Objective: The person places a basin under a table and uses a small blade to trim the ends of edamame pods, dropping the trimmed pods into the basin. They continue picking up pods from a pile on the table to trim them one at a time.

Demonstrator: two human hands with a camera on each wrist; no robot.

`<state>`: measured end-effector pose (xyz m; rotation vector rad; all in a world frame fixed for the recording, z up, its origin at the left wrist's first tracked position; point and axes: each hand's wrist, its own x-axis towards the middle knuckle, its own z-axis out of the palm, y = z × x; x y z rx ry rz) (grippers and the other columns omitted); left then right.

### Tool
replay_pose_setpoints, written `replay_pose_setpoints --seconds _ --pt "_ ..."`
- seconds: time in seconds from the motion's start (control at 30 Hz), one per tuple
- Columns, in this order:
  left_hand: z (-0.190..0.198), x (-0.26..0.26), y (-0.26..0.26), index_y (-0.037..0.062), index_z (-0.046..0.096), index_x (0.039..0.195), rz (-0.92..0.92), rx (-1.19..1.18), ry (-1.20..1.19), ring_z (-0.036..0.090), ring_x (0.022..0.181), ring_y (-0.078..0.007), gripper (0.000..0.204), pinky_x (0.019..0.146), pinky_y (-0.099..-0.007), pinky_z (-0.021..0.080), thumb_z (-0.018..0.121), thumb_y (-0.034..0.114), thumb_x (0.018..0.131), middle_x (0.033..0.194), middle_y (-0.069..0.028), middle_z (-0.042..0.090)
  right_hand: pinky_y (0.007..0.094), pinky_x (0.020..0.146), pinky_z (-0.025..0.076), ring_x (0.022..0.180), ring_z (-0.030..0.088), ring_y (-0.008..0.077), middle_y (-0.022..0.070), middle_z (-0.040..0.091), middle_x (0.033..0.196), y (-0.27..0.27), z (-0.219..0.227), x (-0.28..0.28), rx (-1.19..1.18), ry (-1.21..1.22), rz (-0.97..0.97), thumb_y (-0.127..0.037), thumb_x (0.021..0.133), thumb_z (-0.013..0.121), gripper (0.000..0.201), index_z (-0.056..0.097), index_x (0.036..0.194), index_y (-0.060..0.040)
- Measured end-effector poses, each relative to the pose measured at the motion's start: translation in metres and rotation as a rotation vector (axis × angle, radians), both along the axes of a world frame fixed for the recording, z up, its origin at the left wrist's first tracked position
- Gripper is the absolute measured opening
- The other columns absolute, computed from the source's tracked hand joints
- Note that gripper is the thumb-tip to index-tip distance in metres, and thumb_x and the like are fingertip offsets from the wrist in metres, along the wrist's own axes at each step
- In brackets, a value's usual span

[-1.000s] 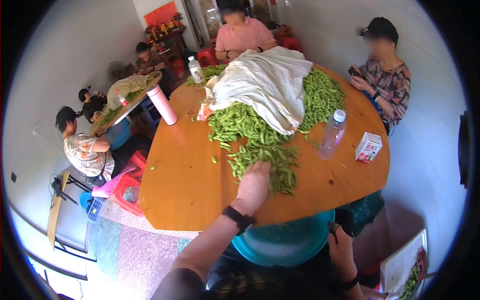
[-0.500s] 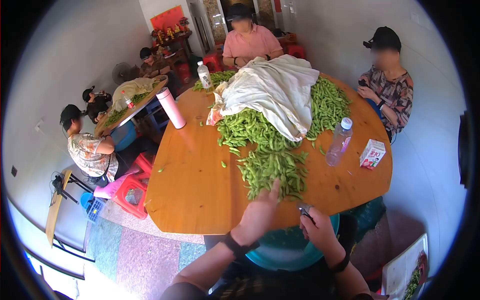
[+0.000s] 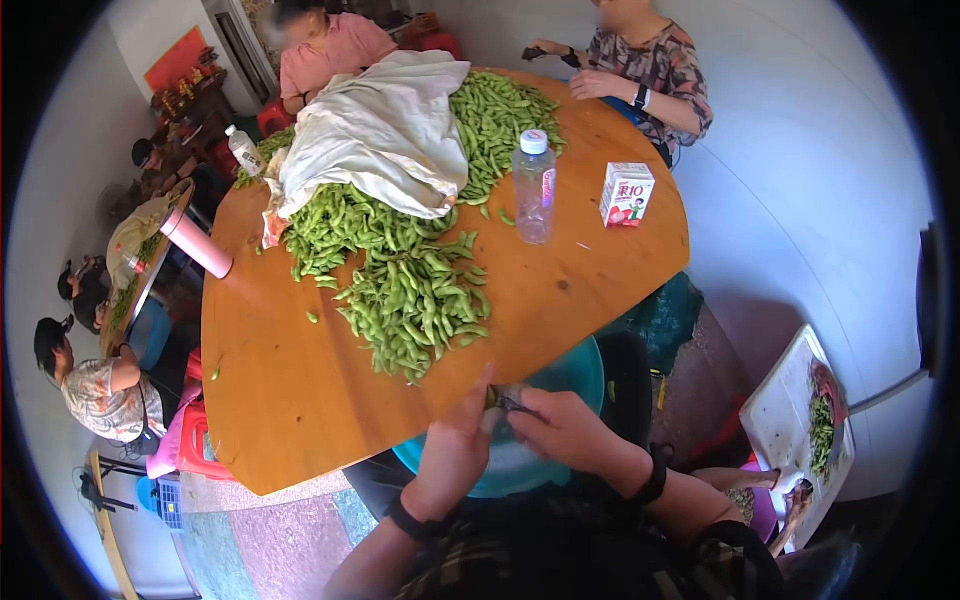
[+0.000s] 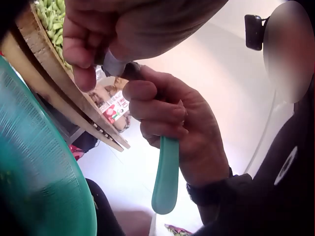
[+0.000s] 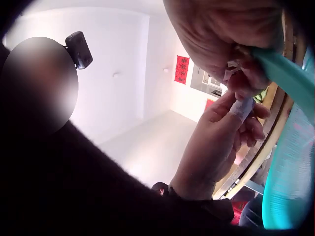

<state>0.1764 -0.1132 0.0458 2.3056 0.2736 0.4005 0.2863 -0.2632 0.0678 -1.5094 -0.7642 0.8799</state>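
Above the teal basin (image 3: 594, 375), at the wooden table's near edge, my two hands meet. My left hand (image 3: 450, 455) pinches a small green pod (image 3: 491, 397); white wrapping (image 5: 242, 109) covers its thumb in the right wrist view. Close against it, my right hand (image 3: 575, 432) grips a metal-tipped tool (image 3: 513, 403), whose teal handle (image 4: 167, 179) sticks out below the fist in the left wrist view. The fingers largely hide the pod and the tool's tip. Just beyond the hands, loose green pods (image 3: 410, 305) lie heaped on the table (image 3: 290, 400).
A white cloth (image 3: 375, 130) covers part of the larger pod pile. On the table stand a clear bottle (image 3: 534, 195), a juice carton (image 3: 627, 195), a pink flask (image 3: 197, 243) and another bottle (image 3: 243, 150). People sit across the table and at the left.
My left hand has drawn back from the pods to the basin, while my right hand has moved left with the tool to meet it. The head view has turned right.
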Motion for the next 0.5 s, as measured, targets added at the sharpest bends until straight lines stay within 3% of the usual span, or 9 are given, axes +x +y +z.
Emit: replay_pose_setpoints --seconds 0.17,0.27,0.33,0.4,0.5 --pt "-0.007 0.002 -0.012 -0.0009 0.046 0.141 -0.013 -0.035 0.014 0.066 0.074 -0.0377 0.054 0.067 -0.0411 0.053 0.062 0.003 0.09 0.091 -0.0222 0.066 0.0271 0.052 0.041 0.055 0.051 0.0091 0.0025 0.054 0.066 -0.013 -0.006 -0.005 -0.06 0.025 -0.03 -0.012 0.098 0.055 0.018 0.052 0.084 -0.0011" --pt "-0.016 0.0 -0.019 -0.0016 0.047 0.141 -0.015 -0.092 0.003 0.066 0.071 -0.035 0.052 0.065 -0.0399 0.054 0.061 0.003 0.091 0.092 -0.0221 0.065 0.0274 0.056 0.042 0.063 0.052 0.009 0.0031 0.055 0.07 -0.014 -0.022 -0.01 -0.03 -0.04 -0.05 -0.009 0.098 0.055 0.011 0.057 0.093 0.0" --pt "-0.023 0.0 -0.022 -0.0018 0.046 0.141 -0.004 -0.134 0.018 0.066 0.07 -0.0332 0.052 0.064 -0.0393 0.054 0.06 0.003 0.092 0.092 -0.0221 0.065 0.028 0.06 0.043 0.069 0.051 0.0088 0.003 0.055 0.074 -0.012 -0.039 -0.014 0.131 -0.119 -0.154 -0.009 0.097 0.055 0.014 0.06 0.107 0.0006" --pt "-0.031 -0.001 -0.024 -0.0005 0.047 0.143 -0.004 -0.094 -0.015 0.061 0.062 -0.018 0.049 0.061 -0.0299 0.052 0.055 -0.001 0.095 0.09 -0.0153 0.064 0.0271 0.061 0.042 0.07 0.049 0.0081 0.002 0.055 0.075 -0.014 -0.049 -0.014 0.115 -0.073 -0.153 -0.009 0.098 0.055 0.017 0.06 0.111 -0.0001" --pt "-0.034 -0.001 -0.021 0.0013 0.044 0.146 -0.072 -0.062 0.036 0.061 0.063 -0.0156 0.051 0.061 -0.0292 0.052 0.055 0.0 0.096 0.091 -0.0131 0.065 0.0248 0.058 0.04 0.067 0.047 0.0065 -0.0008 0.054 0.076 -0.013 -0.067 -0.014 0.097 0.053 -0.152 -0.01 0.098 0.054 0.019 0.06 0.114 -0.0022"
